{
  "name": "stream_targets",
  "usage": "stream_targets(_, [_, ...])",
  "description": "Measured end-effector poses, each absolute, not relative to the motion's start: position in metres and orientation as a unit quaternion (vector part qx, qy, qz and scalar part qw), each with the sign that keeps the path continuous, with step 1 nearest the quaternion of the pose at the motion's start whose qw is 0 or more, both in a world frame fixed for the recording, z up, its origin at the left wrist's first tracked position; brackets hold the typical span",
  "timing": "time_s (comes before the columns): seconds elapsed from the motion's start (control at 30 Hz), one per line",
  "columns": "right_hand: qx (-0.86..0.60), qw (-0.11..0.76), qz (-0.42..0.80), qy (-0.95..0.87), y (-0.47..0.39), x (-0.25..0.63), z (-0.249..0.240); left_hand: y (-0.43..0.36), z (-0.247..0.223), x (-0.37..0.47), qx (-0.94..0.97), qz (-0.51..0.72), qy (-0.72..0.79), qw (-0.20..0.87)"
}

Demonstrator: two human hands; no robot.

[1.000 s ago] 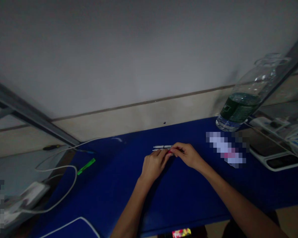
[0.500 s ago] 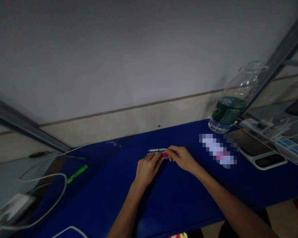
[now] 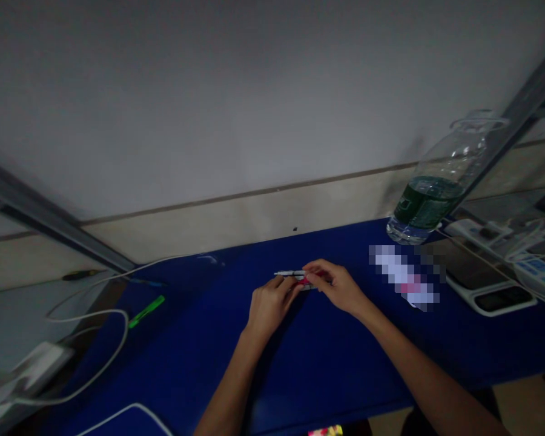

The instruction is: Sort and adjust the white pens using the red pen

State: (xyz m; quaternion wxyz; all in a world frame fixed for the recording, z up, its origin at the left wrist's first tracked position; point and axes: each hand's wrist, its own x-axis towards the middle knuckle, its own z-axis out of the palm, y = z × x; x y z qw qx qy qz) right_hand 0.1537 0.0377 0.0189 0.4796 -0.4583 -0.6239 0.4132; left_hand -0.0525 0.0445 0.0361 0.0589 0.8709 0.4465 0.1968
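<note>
Over the middle of the blue tabletop (image 3: 218,357), my left hand (image 3: 272,301) and my right hand (image 3: 333,283) almost meet. A small pinkish-red piece (image 3: 303,281) is pinched between their fingertips. Its kind is too small and too covered to tell. Just beyond the fingers lies a slim white pen (image 3: 287,273), its tip toward the left and its other end behind my right hand. Another pale, slender object (image 3: 309,287) shows in part under the fingers. Both hands are closed, with palms down and wrists low over the table.
A large clear bottle (image 3: 429,203) with a green label stands at the back right. Beside it are a blurred-out pale item (image 3: 399,272), a scale-like device (image 3: 495,301) and a power strip (image 3: 538,269). A green cutter-like object (image 3: 146,312) and a white cable (image 3: 126,333) lie at the left.
My right hand's fingers have shifted and now cover more of the pinkish-red piece, part of which shows behind them. My left hand stays nearly in place. The view has turned slightly left.
</note>
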Motion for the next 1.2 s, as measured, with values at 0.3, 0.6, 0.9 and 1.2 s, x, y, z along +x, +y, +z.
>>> stream_targets(0.3, [-0.51,0.54,0.41,-0.529,0.045,0.162,0.009,0.049,0.034,-0.056,0.859,0.165,0.482,0.041])
stream_targets(0.6, [-0.499,0.525,0.419,-0.547,0.045,0.162,0.005,0.04,0.042,-0.05,0.862,0.149,0.479,0.068])
stream_targets(0.9, [-0.495,0.513,0.407,-0.571,0.045,0.162,0.001,0.045,0.037,-0.051,0.834,0.132,0.532,0.062])
stream_targets(1.2, [-0.507,0.474,0.365,-0.62,0.046,0.166,0.003,0.049,0.041,-0.056,0.78,0.148,0.606,0.045])
